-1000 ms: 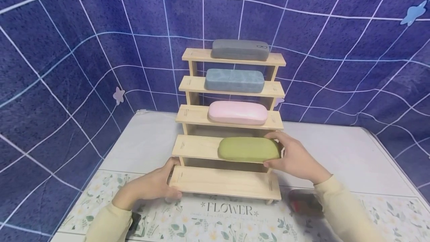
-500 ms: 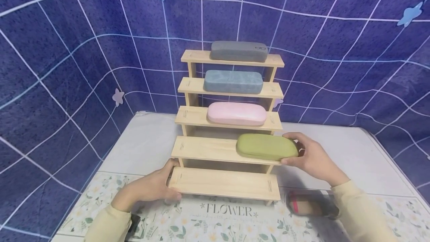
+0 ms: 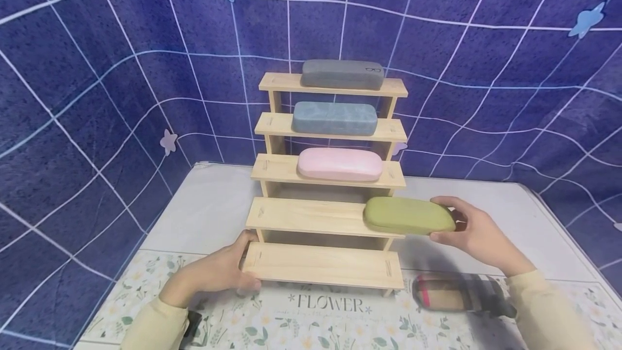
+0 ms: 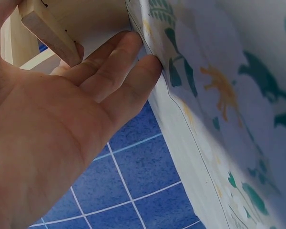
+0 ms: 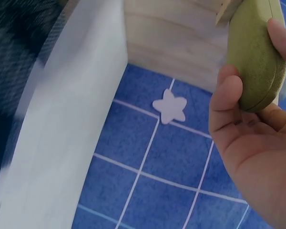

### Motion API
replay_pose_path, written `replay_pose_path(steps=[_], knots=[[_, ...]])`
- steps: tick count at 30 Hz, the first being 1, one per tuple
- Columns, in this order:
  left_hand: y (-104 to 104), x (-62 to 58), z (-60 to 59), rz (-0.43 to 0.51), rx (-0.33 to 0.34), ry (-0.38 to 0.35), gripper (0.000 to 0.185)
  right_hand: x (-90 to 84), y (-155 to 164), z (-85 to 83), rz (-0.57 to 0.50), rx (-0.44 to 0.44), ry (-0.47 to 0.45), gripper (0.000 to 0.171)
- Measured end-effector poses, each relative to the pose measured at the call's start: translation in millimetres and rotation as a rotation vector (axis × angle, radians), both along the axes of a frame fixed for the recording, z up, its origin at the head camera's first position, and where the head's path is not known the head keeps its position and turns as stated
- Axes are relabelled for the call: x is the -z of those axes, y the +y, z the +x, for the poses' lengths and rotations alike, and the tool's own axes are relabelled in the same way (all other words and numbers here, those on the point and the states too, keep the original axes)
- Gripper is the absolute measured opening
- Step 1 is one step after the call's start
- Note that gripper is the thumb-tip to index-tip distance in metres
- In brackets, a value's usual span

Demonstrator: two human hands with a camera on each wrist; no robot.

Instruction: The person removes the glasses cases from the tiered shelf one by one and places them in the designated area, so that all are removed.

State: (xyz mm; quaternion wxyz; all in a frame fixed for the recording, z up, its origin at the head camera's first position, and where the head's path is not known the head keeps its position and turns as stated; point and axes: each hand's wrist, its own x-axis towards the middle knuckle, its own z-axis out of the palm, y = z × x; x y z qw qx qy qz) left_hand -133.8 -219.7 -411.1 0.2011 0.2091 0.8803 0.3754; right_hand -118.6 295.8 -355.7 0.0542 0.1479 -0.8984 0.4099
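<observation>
Green glasses case is gripped by the right hand; wooden rack is steadied, seemingly open-fingered, by the left hand.

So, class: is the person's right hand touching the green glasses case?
Touching. The right wrist view shows the right hand with thumb and fingers wrapped round the end of the green glasses case; the head view agrees.

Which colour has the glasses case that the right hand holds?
Olive green; the glasses case in the right hand shows best in the head view.
</observation>
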Motion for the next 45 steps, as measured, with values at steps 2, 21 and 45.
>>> replay_pose_path(steps=[2, 21, 45], knots=[[-0.2, -0.2, 0.5, -0.002, 0.002, 0.005, 0.089, 0.0, 5.3, 1.2, -0.005, -0.007, 0.001, 0.068], [-0.3, -1.0, 1.1, -0.021, 0.017, 0.025, 0.091, 23.4, 70.6, 26.9, 0.171, 0.069, 0.025, 0.069], [-0.9, 0.3, -0.1, -0.016, 0.007, 0.01, 0.095, 61.4, 76.4, 28.9, 0.28, -0.055, -0.018, 0.065]])
